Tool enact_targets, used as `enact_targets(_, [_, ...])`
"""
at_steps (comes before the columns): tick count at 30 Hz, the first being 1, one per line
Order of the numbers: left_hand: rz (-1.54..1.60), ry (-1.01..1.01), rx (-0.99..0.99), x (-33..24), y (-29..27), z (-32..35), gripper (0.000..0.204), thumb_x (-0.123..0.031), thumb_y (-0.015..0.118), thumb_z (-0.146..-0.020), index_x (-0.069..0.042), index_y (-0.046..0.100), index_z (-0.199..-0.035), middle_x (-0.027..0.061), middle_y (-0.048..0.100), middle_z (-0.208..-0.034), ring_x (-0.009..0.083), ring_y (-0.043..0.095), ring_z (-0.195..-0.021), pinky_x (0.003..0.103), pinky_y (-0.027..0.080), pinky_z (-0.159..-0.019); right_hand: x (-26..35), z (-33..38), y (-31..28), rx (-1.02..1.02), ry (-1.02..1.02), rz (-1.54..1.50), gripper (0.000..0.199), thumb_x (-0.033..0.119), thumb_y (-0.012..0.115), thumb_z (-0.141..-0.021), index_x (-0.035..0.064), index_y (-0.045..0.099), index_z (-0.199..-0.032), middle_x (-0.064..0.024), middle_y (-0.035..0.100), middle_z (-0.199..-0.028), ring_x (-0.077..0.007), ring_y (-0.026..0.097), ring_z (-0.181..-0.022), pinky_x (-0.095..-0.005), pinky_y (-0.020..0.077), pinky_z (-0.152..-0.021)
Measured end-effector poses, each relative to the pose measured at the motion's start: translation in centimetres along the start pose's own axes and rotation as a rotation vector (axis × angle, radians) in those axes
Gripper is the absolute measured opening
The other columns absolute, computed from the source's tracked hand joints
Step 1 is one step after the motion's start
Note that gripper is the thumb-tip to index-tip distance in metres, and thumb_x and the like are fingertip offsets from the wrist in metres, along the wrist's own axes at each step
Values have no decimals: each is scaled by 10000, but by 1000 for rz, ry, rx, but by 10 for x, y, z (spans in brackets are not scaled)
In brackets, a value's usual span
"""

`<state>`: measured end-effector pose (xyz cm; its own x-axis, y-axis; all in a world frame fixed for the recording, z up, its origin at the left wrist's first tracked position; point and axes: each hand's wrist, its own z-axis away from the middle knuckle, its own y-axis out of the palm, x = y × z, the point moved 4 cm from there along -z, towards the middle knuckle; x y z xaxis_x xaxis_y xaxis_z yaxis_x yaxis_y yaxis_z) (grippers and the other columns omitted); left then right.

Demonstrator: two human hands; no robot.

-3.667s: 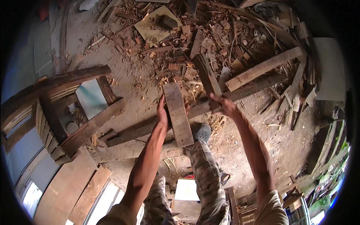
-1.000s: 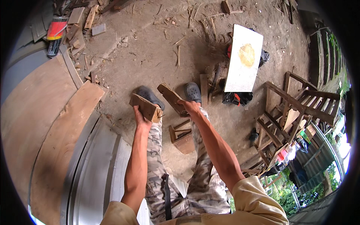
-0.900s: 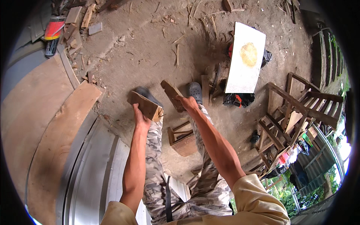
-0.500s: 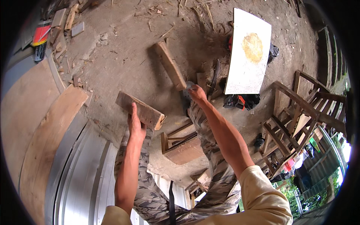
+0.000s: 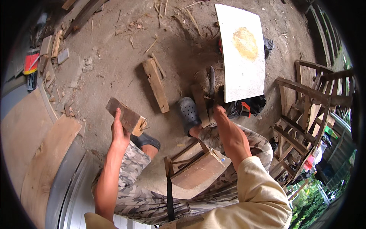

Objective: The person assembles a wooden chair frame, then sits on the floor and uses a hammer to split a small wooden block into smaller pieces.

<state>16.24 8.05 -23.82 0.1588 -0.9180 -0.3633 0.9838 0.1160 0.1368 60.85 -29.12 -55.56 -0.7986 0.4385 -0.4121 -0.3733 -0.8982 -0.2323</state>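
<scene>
My left hand [image 5: 120, 134] is closed on a wooden block [image 5: 124, 113], thumb along its upper face. The block's near end is pale and splintered. My right hand [image 5: 220, 113] is low beside the white board, next to a dark curved blade [image 5: 212, 78] and a brown piece whose kind I cannot make out. Its fingers are mostly hidden, so its grip does not show. A second wooden block [image 5: 156, 86] lies on the dirt between my hands, apart from both. A wooden plank [image 5: 200, 105] lies beside my clog.
A white board [image 5: 244, 72] with sawdust rests over black plastic bags [image 5: 253, 107]. A low wooden stool [image 5: 196, 170] stands between my legs. Wooden frames [image 5: 305, 114] are stacked at the right. Boards [image 5: 49, 152] and a red-and-black container [image 5: 31, 65] are at the left.
My right hand has left the second block, now lying on the ground, and moved right and down beside the curved blade. My left hand and its block have shifted slightly left; my legs are wider apart.
</scene>
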Motion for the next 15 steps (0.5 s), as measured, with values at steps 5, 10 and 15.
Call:
enact_targets(5, [-57,117,-1,-23,9,21,739,-516,607,-925,-43,397,-1453,78,474,-1435,201,472,-1294,332,368,-1072,33,46,-75,-39,288,-695,269,273,692,-812,139,690,-1046,-76,676,-1028,-252,652,-886,-388,534,-690])
enact_targets(10, [112,271,36,-40,7,45,611,-444,626,-936,-61,468,-1385,59,531,-1368,182,520,-1236,331,430,-1014,48,103,-133,-122,541,-2261,229,268,644,-832,110,679,-995,-92,655,-958,-252,623,-808,-402,522,-632])
enact_targets(15, [254,334,-29,-28,1,66,501,-427,597,-956,-74,518,-1302,63,614,-1253,214,595,-1152,376,478,-1007,65,149,-154,-129,465,-2515,216,263,597,-851,81,667,-943,-109,634,-888,-252,594,-730,-415,510,-574])
